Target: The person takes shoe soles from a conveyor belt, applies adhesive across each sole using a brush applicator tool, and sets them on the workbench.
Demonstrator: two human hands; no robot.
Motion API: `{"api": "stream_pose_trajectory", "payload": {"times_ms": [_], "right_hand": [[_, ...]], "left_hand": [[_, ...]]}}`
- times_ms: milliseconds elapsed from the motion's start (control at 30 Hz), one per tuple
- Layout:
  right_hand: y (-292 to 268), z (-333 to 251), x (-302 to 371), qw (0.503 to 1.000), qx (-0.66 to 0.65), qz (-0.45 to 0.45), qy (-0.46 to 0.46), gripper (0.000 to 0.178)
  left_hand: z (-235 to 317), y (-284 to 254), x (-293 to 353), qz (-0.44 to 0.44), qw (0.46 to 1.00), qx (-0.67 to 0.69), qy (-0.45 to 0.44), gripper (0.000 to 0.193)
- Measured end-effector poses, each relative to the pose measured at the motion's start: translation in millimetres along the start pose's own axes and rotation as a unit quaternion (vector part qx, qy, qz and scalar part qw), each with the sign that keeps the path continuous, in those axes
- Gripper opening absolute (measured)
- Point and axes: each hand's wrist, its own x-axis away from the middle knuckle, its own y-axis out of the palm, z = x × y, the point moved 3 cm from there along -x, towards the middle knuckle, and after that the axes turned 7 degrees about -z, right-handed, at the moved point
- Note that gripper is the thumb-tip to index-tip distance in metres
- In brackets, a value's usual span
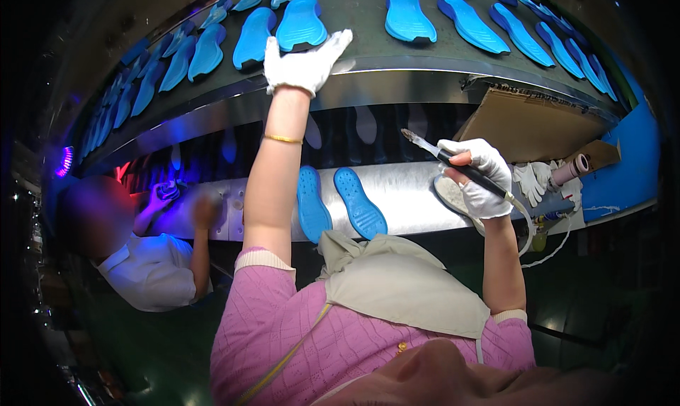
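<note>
On the upper conveyor belt (368, 16), the gloved left hand (303, 65) rests with fingers spread wide, touching a blue shoe sole (301, 24). The gloved right hand (482, 176) grips a dark-handled brush (453, 158) near the lower metal shelf (404, 193). A flat brown cardboard sheet (528, 126) lies at right.

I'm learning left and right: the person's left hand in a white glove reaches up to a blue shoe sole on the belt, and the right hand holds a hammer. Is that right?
Not quite. In the head view the right hand holds a thin brush, not a hammer. The rest is right: the gloved left hand reaches up to a blue shoe sole on the belt.
</note>
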Motion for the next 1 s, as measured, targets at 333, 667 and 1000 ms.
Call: {"api": "stream_pose_trajectory", "payload": {"times_ms": [333,667,1000], "right_hand": [[-25,11,19,0.996,-0.025,0.055,0.07,0.025],[9,23,1,0.997,-0.049,-0.001,0.058,0.027],[12,25,7,0.991,-0.058,-0.027,0.119,0.021]], "left_hand": [[-6,31,63,-0.151,0.524,-0.796,0.262,0.033],[173,34,45,0.162,-0.105,-0.981,0.0,0.047],[128,67,107,0.068,0.418,-0.827,0.369,0.026]]}}
